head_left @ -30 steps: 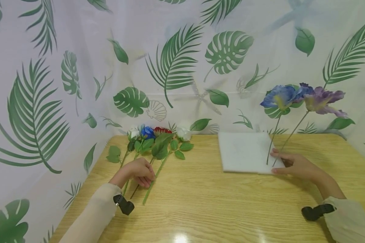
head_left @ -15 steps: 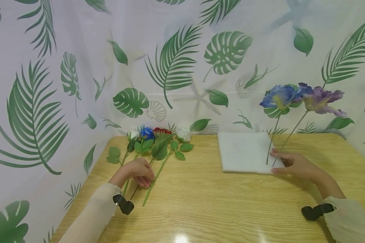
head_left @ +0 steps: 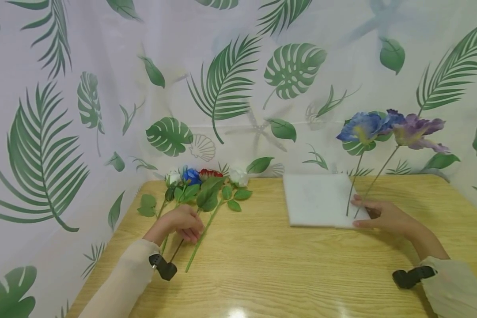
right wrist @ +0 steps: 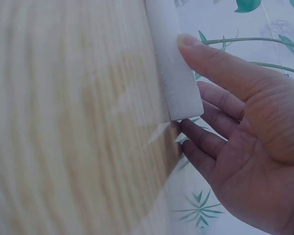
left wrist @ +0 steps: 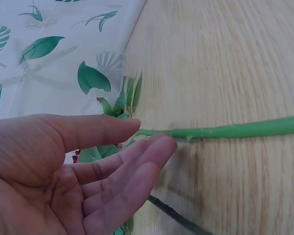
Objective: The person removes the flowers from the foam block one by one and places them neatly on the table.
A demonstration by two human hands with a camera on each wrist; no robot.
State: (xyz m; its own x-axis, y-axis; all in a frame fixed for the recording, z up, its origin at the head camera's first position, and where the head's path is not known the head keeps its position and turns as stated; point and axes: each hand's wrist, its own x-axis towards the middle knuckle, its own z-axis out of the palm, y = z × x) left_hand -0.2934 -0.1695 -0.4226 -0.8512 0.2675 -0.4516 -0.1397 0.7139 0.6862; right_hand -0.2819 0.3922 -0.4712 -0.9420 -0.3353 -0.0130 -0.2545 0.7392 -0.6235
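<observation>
Loosely, left hand [head_left: 184, 222] gapes near nubbed green stem [left wrist: 240, 129]; right hand [head_left: 385, 217] grips foam slab [head_left: 316, 198].

A blue flower [head_left: 359, 128] and a purple flower [head_left: 419, 133] rise from the right part of the white foam slab [head_left: 314, 201], whose right edge the right hand [head_left: 387, 217] holds. Left of the slab, the left hand [head_left: 181, 224] bends over stems of white [head_left: 238, 176], blue [head_left: 191, 176] and red blooms [head_left: 211, 173]. Behind the slab hangs a leaf-print sheet [head_left: 334, 26].

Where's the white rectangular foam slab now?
Head view: the slab lies right of centre on the yellowish wooden table, below the long-stemmed blue and purple flowers, right hand at its right edge.
</observation>
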